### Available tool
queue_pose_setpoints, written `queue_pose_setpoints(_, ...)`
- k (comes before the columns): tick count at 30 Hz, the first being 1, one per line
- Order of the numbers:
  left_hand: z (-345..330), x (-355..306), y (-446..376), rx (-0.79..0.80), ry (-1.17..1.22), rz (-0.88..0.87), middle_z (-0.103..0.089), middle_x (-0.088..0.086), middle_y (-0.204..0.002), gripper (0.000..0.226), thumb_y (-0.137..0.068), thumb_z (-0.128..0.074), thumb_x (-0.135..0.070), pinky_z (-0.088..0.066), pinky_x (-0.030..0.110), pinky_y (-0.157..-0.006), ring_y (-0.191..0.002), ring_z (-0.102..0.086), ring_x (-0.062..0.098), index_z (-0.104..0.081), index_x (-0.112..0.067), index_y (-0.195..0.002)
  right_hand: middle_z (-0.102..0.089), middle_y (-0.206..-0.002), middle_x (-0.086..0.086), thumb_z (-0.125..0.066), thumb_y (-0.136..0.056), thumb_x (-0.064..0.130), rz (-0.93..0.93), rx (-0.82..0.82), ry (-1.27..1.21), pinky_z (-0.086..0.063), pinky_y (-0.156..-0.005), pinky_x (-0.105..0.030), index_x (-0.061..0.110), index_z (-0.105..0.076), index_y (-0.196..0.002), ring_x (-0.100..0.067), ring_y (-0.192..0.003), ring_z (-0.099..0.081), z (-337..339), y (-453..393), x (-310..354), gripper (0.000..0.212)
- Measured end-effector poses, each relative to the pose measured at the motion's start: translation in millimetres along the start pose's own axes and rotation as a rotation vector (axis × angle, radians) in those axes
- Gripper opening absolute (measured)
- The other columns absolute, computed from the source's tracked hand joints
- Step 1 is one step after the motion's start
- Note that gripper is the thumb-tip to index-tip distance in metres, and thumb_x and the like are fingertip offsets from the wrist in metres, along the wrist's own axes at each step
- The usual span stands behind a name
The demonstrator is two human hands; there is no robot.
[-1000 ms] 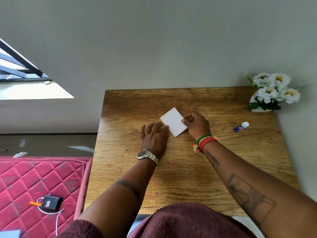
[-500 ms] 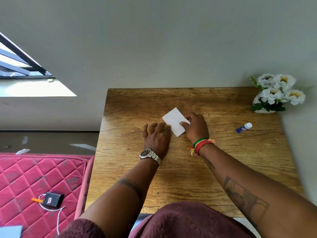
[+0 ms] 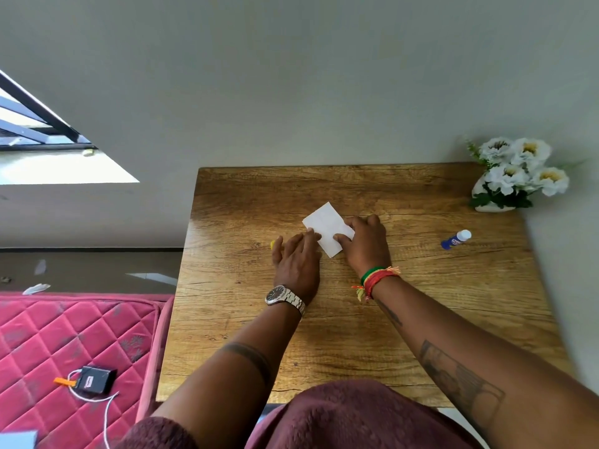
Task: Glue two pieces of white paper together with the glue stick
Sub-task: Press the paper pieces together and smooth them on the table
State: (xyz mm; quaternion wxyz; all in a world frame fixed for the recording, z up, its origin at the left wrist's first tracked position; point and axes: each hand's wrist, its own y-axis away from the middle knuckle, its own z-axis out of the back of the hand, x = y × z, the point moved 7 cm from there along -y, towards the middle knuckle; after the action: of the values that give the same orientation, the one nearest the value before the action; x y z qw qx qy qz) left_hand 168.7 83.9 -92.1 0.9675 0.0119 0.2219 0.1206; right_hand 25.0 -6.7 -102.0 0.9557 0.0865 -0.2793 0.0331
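A small white paper (image 3: 325, 226) lies tilted on the wooden table (image 3: 421, 319), near the middle of its far half. It looks like one rectangle; I cannot tell whether a second piece lies under it. My left hand (image 3: 296, 260) rests flat on the table, fingertips touching the paper's left corner. My right hand (image 3: 366, 244) lies palm down with thumb and fingers pressing on the paper's right side. The blue glue stick (image 3: 455, 239) with a white cap lies alone to the right, well apart from both hands.
A small yellow object (image 3: 273, 244) peeks out beside my left hand. A white vase of white flowers (image 3: 515, 176) stands at the table's far right corner against the wall. Left of the table lies a pink quilted mattress (image 3: 64, 335) with a black device (image 3: 94, 379).
My right hand has slid left, from the paper's right edge onto its surface. My left fingertips have crept up to the paper's left corner. The glue stick has not moved.
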Motion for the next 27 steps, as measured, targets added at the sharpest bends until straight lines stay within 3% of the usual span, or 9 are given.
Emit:
queue_pose_setpoints(3,2.2,-0.4,0.2,-0.024,0.048,0.016,-0.066,-0.007,-0.130,0.041,-0.099,-0.050,-0.020,0.002,0.040,-0.122,-0.140,-0.041,0.015,-0.044,-0.019,-0.140,-0.051,-0.122,-0.005,-0.072,-0.087,0.041,0.023,0.000,0.020,-0.049,-0.087,-0.036,0.022,-0.065,-0.126,-0.026,-0.118,-0.048,-0.3,1.8,-1.5,0.044)
queue_pose_setpoints(8,6.3,3.9,-4.8,-0.024,0.076,0.026,-0.067,-0.010,-0.125,0.041,-0.096,-0.055,-0.022,-0.001,0.034,-0.120,-0.134,-0.047,0.014,-0.049,-0.020,-0.136,-0.051,-0.119,-0.005,-0.070,-0.089,0.041,0.060,0.013,0.008,-0.045,-0.090,-0.033,0.021,-0.066,-0.128,-0.026,-0.116,-0.048,0.7,4.8,-3.8,0.044)
queue_pose_setpoints(15,5.4,2.6,-4.6,0.006,0.020,-0.020,-0.053,-0.004,-0.149,0.039,-0.101,-0.051,-0.027,-0.015,0.039,-0.118,-0.136,-0.046,0.020,-0.054,-0.024,-0.140,-0.056,-0.119,-0.007,-0.065,-0.094,0.035,0.117,0.025,0.042,-0.045,-0.093,-0.036,0.016,-0.067,-0.128,-0.028,-0.117,-0.047,4.0,7.7,-2.3,0.039)
queue_pose_setpoints(27,4.2,0.0,-4.9,0.074,-0.002,-0.029,-0.046,-0.004,-0.155,0.039,-0.104,-0.047,-0.028,-0.028,0.042,-0.113,-0.140,-0.040,0.023,-0.055,-0.022,-0.141,-0.057,-0.118,-0.010,-0.065,-0.095,0.029,0.253,0.045,0.255,-0.051,-0.090,-0.041,0.015,-0.064,-0.130,-0.032,-0.114,-0.050,1.2,10.8,7.1,0.038)
